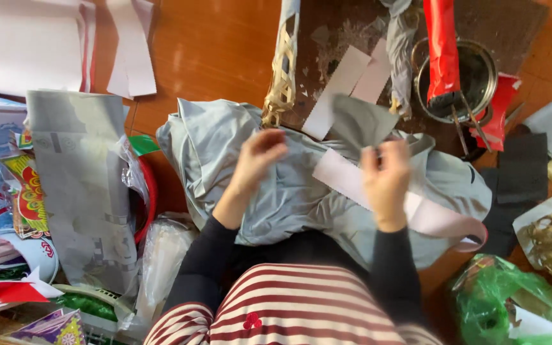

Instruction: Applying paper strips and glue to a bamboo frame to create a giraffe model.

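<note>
Two hands work here, the left hand [258, 158] and the right hand [386, 174]. One grey cloth [289, 191] lies near, one metal pot [477, 76] stands far right, one red roll [442, 51] leans in it, one green bag [506, 306] sits near right.

Both hands motion-blurred; left hand [258, 160] grip unclear. Right hand [386, 182] covers part of pink paper strip [416, 207]. Red tube [442, 48] above metal bowl [488, 70] cut off by top edge. Lap hidden under grey cloth [289, 191].
</note>
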